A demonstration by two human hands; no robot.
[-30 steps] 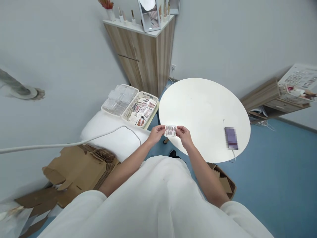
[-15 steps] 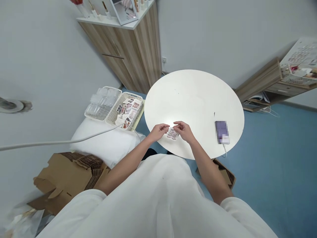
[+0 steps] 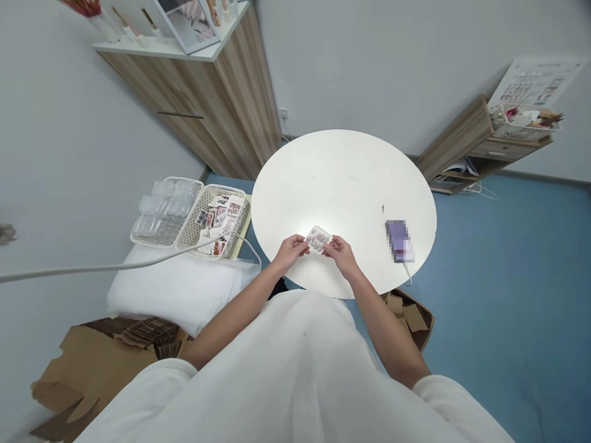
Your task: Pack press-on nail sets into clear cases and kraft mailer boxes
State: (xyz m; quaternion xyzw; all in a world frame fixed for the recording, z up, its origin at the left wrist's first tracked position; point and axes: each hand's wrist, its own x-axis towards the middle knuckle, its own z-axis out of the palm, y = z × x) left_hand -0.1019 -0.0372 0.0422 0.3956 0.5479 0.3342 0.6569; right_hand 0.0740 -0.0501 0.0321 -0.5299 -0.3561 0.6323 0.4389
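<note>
A small white card of press-on nails (image 3: 318, 237), with rows of pinkish nails on it, is held up over the near part of the round white table (image 3: 341, 178). My left hand (image 3: 292, 251) pinches its left edge between thumb and fingers. On the opposite side, my right hand (image 3: 340, 252) grips the lower right edge, its thumb on the face of the card. Whether a clear cover lies over the nails, I cannot tell.
Left of the table stand a basket (image 3: 187, 237) of similar nail cards and a basket of clear plastic boxes (image 3: 161, 209). A white cable (image 3: 138, 264) crosses in front of them. A purple pixelated item (image 3: 398, 239) lies at the table's right. Cardboard (image 3: 96, 363) is stacked lower left.
The nail card has been raised and tilted, and both hands now grip its sides, where before they hovered at its upper edge. The camera view has shifted slightly right.
</note>
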